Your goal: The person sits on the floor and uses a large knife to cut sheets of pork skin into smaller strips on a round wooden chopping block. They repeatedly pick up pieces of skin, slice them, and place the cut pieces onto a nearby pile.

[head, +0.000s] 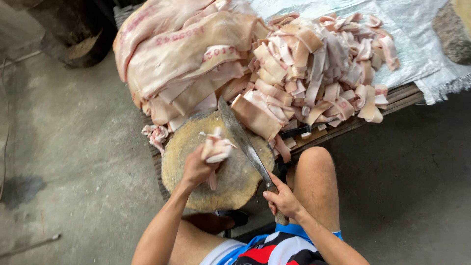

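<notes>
The right hand is closed tight around the handle of a long cleaver, blade lying over the round wooden chopping block. The left hand grips a folded pork skin strip on the block; beyond, cut strips heap on the table
</notes>
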